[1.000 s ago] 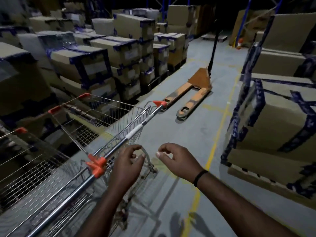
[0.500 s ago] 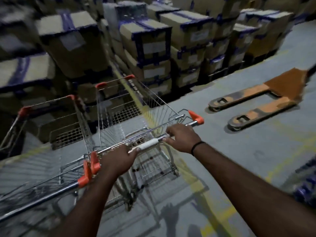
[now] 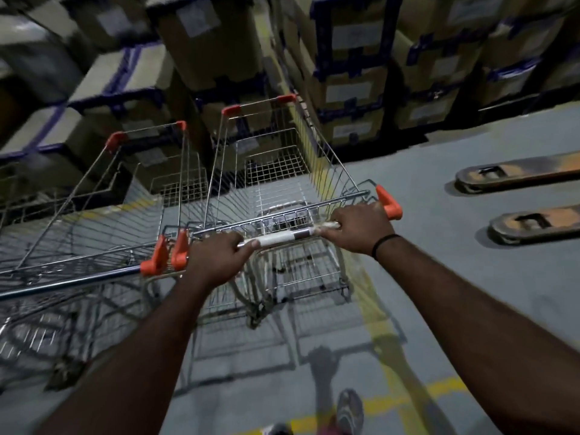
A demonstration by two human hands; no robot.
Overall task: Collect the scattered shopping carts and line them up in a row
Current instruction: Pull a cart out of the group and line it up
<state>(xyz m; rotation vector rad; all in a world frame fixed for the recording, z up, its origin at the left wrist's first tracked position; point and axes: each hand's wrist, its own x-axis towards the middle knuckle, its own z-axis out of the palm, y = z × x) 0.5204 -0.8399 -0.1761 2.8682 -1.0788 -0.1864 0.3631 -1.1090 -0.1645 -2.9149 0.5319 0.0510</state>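
Both hands grip the handle bar (image 3: 279, 238) of the cart (image 3: 284, 171): left hand (image 3: 216, 257) by the near orange end cap, right hand (image 3: 361, 227) toward the far end. The cart stands just beside a second cart (image 3: 175, 186) on its left, both nosed toward stacked boxes (image 3: 351, 89). Likely step: squaring it into the row. Push evenly with both hands, run parallel to the neighbour, bring handles level, stay clear of the pallet jack forks (image 3: 518, 174) on the right

Right cart (image 3: 276, 189): chrome wire basket, orange corner caps, white sleeve on handle bar (image 3: 279, 238); upright on the floor (image 3: 439, 277).
Left cart (image 3: 103, 215): same make, upright, just beside it, roughly parallel.
Handle ends (image 3: 179, 254): orange caps of both nearly touching.
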